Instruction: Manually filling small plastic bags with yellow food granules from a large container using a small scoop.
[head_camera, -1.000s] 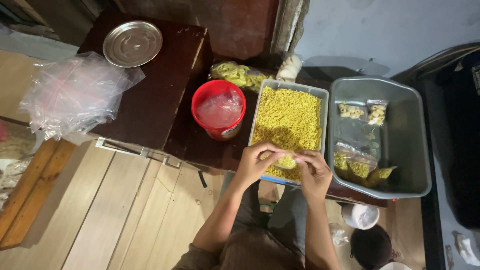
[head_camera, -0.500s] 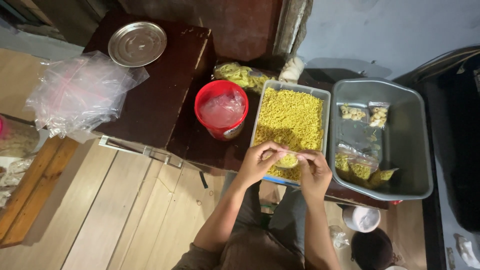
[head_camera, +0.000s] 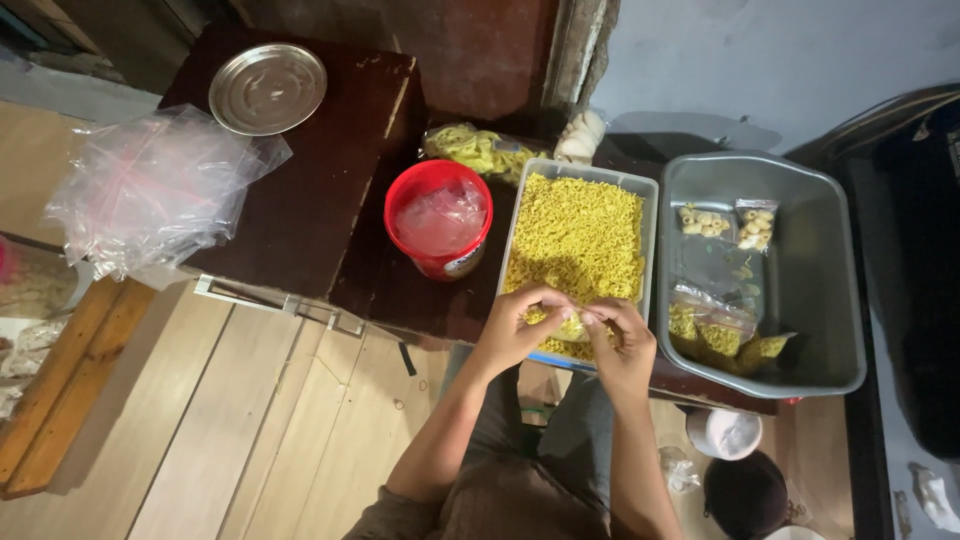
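Pinching: left hand (head_camera: 515, 325) and right hand (head_camera: 622, 340) both nip a small filled bag (head_camera: 572, 327) above the tray's near end.
Tray (head_camera: 522, 215): yellow snack bits.
Risk: loose seal, bits may spill.
Beyond: red tub (head_camera: 440, 222).

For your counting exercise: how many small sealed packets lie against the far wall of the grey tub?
2: one packet sits left, the other packet right beside it, inside the grey tub. Filled bags piled nearer may hide more.
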